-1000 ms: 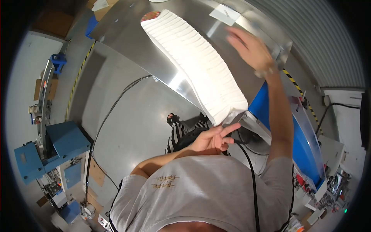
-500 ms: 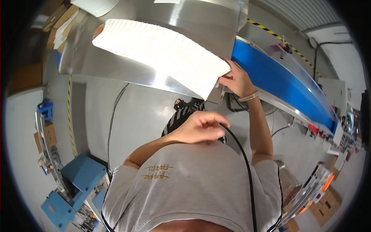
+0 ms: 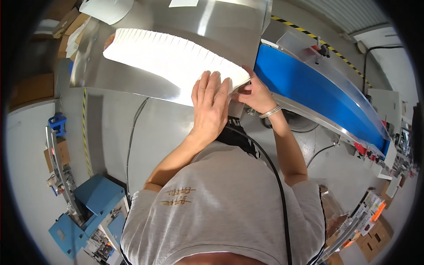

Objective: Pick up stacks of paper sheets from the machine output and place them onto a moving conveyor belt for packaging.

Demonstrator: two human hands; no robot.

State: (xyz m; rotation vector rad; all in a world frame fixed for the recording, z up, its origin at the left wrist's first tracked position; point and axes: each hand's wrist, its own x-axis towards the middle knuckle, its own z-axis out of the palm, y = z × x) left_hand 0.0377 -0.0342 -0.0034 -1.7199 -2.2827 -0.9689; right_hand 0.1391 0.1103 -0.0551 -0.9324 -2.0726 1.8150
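A long row of overlapping white flat sheets (image 3: 163, 55) lies fanned out on a shiny steel table (image 3: 132, 81). My left hand (image 3: 210, 106) rests flat, fingers together, on the near end of the row. My right hand (image 3: 252, 92) pinches the row's right end at the table's edge, with a silver bracelet on its wrist. Right of my right hand runs a blue conveyor belt (image 3: 309, 90).
A second stack of white sheets (image 3: 106, 9) lies at the far left of the table, cardboard boxes (image 3: 66, 26) beside it. A blue machine (image 3: 88, 203) stands on the floor at lower left. A black cable (image 3: 274, 176) runs over my shirt. Yellow-black tape marks the floor.
My left hand rose from in front of my chest and now presses on the row's near end. My right hand stayed at the row's right end. The view shifted slightly.
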